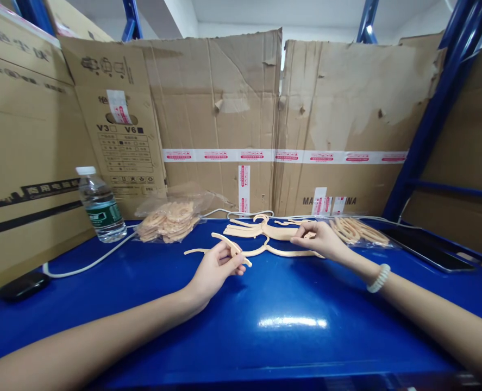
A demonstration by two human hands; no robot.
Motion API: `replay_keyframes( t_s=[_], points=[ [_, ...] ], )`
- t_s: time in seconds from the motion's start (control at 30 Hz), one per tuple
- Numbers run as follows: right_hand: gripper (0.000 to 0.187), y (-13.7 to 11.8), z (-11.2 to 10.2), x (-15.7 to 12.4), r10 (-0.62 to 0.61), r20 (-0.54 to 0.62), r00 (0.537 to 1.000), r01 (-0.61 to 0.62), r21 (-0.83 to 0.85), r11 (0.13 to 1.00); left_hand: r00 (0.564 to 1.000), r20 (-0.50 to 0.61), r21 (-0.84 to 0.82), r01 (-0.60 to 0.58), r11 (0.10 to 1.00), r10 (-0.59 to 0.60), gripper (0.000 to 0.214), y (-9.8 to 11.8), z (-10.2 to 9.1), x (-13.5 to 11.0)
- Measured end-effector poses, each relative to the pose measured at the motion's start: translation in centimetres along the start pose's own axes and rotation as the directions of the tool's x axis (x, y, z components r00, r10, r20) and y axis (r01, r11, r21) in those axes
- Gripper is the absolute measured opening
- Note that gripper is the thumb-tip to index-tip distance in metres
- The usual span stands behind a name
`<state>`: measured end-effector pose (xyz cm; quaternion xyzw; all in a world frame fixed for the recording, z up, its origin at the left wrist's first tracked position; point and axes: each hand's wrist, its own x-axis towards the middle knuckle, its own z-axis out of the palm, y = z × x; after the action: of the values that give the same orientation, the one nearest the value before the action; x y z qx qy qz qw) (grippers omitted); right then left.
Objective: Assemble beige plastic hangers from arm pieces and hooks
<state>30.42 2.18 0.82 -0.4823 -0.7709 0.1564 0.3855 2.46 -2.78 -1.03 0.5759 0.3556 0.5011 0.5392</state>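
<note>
My left hand point(220, 267) is closed around a thin, curved, pale wood-coloured strip point(223, 239), holding it tilted above the table. Behind it lies an arrangement of similar flat pieces point(281, 233), some long and curved, with a small hook-shaped one at the top. A slim curved strip point(293, 252) runs along the near side of this layout. My right hand point(320, 239) reaches to the right end of the layout, its fingers curled together low over the pieces. What sits between those fingertips is mostly hidden.
On the blue table point(265, 347), a clear bag of pale pieces point(169, 220) lies left, another bag point(358, 231) right. A water bottle point(102, 209), a black mouse-like object point(24, 285) and a dark phone-like slab point(432, 250) stand around. Cardboard point(220, 103) walls the back; a white cable point(89, 266) crosses left.
</note>
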Motion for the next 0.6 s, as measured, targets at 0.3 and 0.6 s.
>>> replay_keyframes(
  t_s=[0.3,0.6],
  points=[
    [0.019,3.6,-0.5,1.2,-0.191,0.160,0.968,0.246,-0.485,0.839,1.000,-0.003,0.005,0.014,1.000,-0.014,0.035,-0.3,-0.2,0.2],
    [0.009,3.7,0.2,1.5,-0.124,0.151,0.981,0.181,-0.460,0.869,0.996,-0.043,-0.075,0.079,0.994,-0.082,0.047,-0.1,-0.3,0.2]
  ],
)
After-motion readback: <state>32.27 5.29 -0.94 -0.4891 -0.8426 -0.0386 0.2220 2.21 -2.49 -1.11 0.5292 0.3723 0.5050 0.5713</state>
